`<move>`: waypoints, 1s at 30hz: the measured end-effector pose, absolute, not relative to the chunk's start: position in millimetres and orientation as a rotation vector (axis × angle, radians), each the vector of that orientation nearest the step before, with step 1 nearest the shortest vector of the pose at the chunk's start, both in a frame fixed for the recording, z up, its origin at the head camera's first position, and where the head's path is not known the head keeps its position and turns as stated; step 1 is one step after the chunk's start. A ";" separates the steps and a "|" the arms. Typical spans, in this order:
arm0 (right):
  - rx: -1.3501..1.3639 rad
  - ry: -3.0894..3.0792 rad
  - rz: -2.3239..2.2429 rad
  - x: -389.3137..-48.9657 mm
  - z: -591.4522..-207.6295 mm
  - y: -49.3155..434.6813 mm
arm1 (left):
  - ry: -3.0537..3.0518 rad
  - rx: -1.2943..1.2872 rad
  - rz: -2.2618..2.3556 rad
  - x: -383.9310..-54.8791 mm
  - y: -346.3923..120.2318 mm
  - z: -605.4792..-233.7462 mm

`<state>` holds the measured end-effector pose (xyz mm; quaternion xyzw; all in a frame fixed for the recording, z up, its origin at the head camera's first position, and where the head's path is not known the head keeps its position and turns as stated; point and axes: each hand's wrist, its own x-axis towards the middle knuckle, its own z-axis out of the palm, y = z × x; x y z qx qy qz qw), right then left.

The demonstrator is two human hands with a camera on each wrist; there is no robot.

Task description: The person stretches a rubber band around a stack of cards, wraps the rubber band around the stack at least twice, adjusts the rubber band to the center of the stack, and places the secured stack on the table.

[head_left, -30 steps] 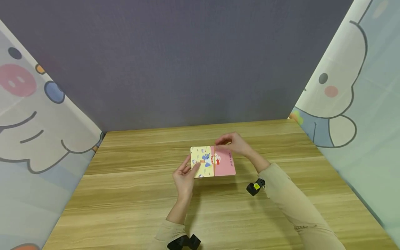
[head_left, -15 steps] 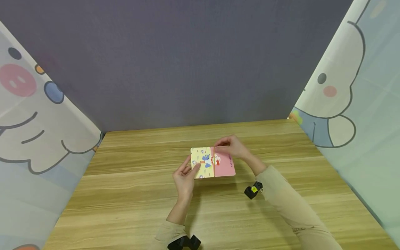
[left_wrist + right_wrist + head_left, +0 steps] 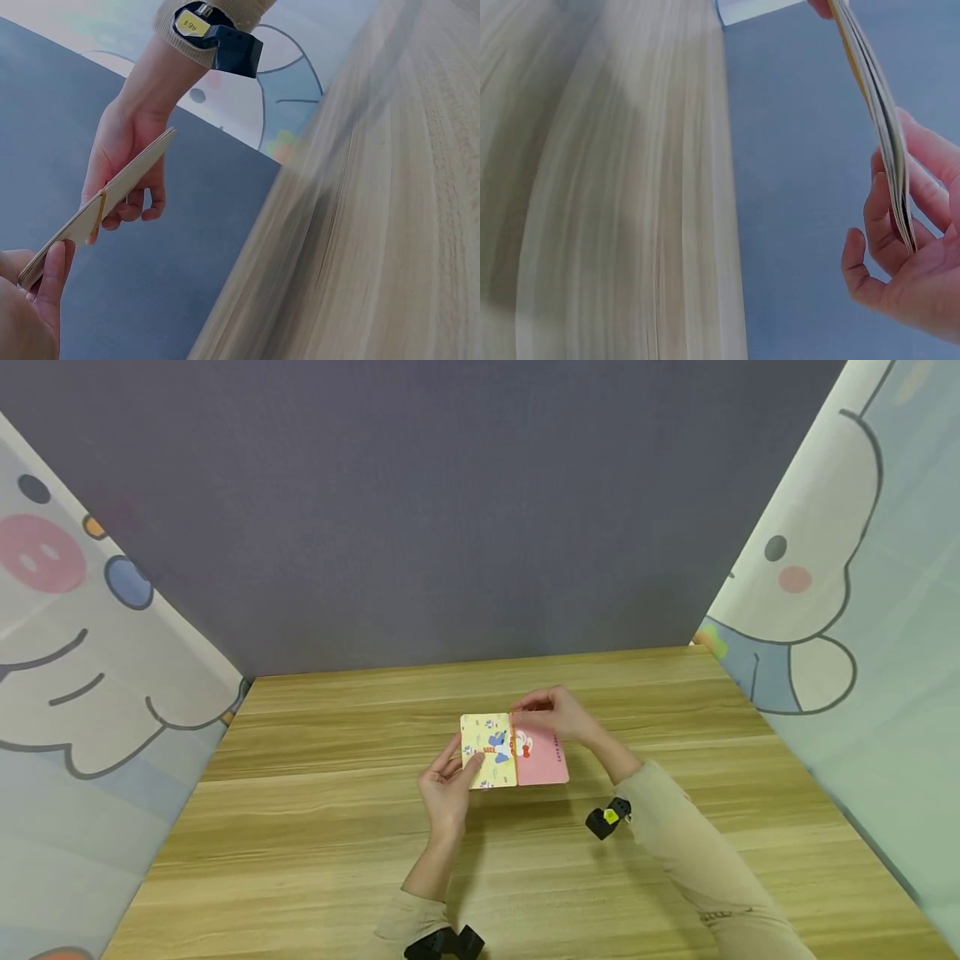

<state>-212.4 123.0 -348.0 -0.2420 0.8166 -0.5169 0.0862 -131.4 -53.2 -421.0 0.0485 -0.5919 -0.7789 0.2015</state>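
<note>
A small thin notebook [image 3: 546, 764], yellow on its left half and pink on its right, is held above the table; I cannot tell whether it is one opened notebook or two together. An orange rubber band [image 3: 516, 768] crosses the middle. My left hand [image 3: 444, 793] grips the yellow side, thumb on the printed face. At the top edge, my right hand [image 3: 564, 714] pinches at the band with thumb and fingers. In the left wrist view the band [image 3: 100, 210] wraps the stack. Layered page edges [image 3: 889, 135] show in the right wrist view.
The wood-grain table [image 3: 315, 827] spreads below both hands. A dark grey panel [image 3: 465, 510] stands behind its far edge. Cartoon-printed curtains [image 3: 810, 568] flank both sides. Black wrist cameras [image 3: 607, 818] sit on the cuffs.
My right hand has come down slightly along the band near the notebook's top edge. The notebook and left hand have shifted a touch to the right.
</note>
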 end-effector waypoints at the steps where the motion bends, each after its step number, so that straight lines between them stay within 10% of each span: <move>1: -0.723 2.443 -1.546 -212.9 -347.7 123.9 | -1.649 0.136 -2.180 -131.5 -53.5 -420.6; 30: -0.674 2.537 -1.670 -223.7 -377.3 130.0 | -1.670 0.095 -2.163 -132.1 -53.5 -425.0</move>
